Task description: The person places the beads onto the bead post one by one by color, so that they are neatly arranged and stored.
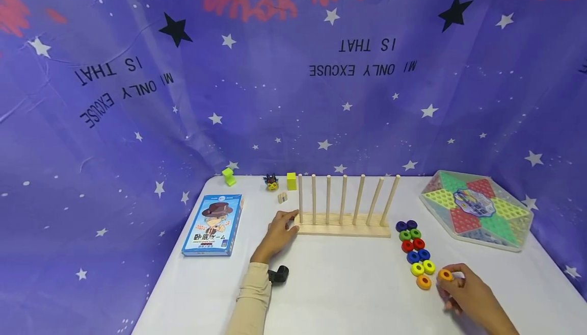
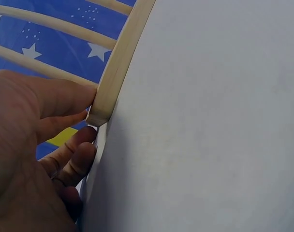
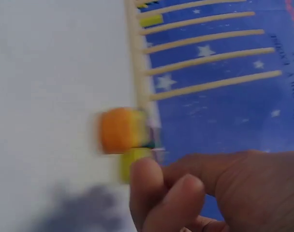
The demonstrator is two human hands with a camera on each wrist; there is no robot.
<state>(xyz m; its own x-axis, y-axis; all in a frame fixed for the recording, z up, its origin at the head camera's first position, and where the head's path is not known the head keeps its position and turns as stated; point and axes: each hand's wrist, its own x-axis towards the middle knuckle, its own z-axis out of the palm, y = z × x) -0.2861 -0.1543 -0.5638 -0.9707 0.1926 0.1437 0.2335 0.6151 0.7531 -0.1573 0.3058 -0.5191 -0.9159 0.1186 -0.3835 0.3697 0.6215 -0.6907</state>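
My left hand (image 1: 277, 233) is at the left end of a wooden peg stand (image 1: 344, 230), a flat base with a row of upright pegs. Close up in the left wrist view, its thumb and fingers pinch the corner of the base (image 2: 113, 72). Over at the right, my right hand (image 1: 472, 294) pinches an orange ring (image 1: 445, 275) at the fingertips. In the right wrist view the fingers (image 3: 147, 179) hide that ring. Beside it on the table lies another orange ring (image 1: 424, 282). Beyond that, rings run in pairs: yellow (image 1: 428, 266), blue (image 1: 413, 257), red (image 1: 407, 246), green (image 1: 415, 233) and purple (image 1: 401, 226).
A blue card-game box (image 1: 213, 225) lies at the left. Behind the stand are lime-green blocks (image 1: 291, 181), a small dark-and-yellow figure (image 1: 271, 182) and a small wooden block (image 1: 282, 197). A hexagonal game board (image 1: 477, 210) occupies the back right. Purple starred cloth (image 1: 293, 95) hangs behind the table.
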